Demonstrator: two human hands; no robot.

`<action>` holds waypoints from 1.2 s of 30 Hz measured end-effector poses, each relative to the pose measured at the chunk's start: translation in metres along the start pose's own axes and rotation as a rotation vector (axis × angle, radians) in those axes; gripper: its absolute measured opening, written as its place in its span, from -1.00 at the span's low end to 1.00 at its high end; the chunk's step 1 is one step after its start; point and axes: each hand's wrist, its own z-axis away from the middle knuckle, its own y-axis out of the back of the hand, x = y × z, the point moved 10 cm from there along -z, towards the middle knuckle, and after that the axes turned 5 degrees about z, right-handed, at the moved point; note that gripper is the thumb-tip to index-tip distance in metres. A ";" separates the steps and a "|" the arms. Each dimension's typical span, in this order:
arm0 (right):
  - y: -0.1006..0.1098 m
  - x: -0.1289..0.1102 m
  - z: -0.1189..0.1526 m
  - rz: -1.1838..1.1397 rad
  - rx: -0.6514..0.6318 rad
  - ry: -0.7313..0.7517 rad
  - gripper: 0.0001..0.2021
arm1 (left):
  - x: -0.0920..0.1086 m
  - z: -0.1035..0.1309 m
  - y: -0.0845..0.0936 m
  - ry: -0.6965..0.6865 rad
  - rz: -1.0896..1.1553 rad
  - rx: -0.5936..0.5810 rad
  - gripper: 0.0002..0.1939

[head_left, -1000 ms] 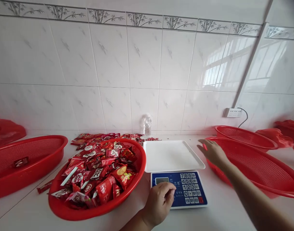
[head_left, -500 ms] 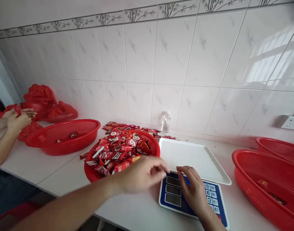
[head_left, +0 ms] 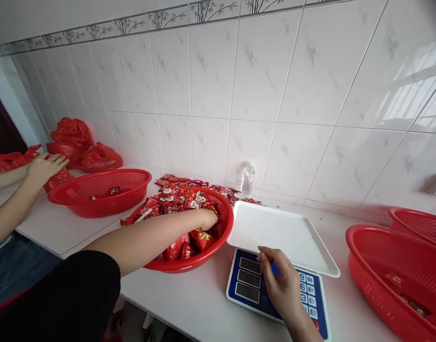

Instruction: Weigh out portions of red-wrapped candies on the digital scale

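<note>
My left hand (head_left: 208, 219) reaches down into a red basket (head_left: 225, 223) heaped with red candy packets (head_left: 178, 247); its fingers are hidden among them. Over the keypad of a blue and white scale (head_left: 248, 294) hovers my right hand (head_left: 280, 278), thumb and index fingertips pressed together. Whether anything tiny is in that pinch cannot be made out. The white tray (head_left: 282, 232) of the scale lies just beyond, with no packets on it.
More packets (head_left: 182, 182) lie along the wall near a plastic bottle (head_left: 247, 179). Another red basket (head_left: 100, 204) stands left, two (head_left: 382, 275) at right. A person's hands (head_left: 43, 168) touch red bags (head_left: 71, 137) at far left.
My left hand has moved left, from beside the scale down into the candy basket. My right hand stays over the scale. The other person's hand has flattened onto a bag.
</note>
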 end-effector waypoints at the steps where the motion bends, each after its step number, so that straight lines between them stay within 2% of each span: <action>1: 0.000 -0.001 0.000 0.000 -0.001 0.006 -0.85 | 0.001 0.000 0.000 0.005 -0.025 -0.012 -0.67; 4: -0.001 -0.002 -0.001 0.000 -0.005 0.011 -0.85 | 0.002 0.004 0.013 -0.004 -0.073 -0.016 -0.67; 11: -0.003 -0.001 0.001 -0.021 -0.023 -0.008 -0.86 | 0.005 0.024 0.071 -0.120 0.044 0.072 -0.77; 14: -0.004 0.002 0.002 -0.022 -0.032 -0.022 -0.85 | 0.008 0.028 0.084 -0.122 0.087 0.092 -0.74; 21: -0.005 0.004 0.001 -0.017 -0.039 -0.041 -0.83 | 0.013 0.026 0.094 -0.081 0.109 0.123 -0.73; 29: -0.009 0.006 0.003 -0.043 -0.077 -0.068 -0.82 | 0.010 0.018 0.097 -0.109 0.195 0.116 -0.86; 32: -0.010 0.007 0.003 -0.045 -0.083 -0.075 -0.82 | 0.016 0.016 0.099 -0.149 0.372 0.106 -0.84; 36: -0.011 0.008 0.003 -0.046 -0.089 -0.078 -0.82 | 0.037 0.012 0.096 -0.223 0.765 0.053 -0.75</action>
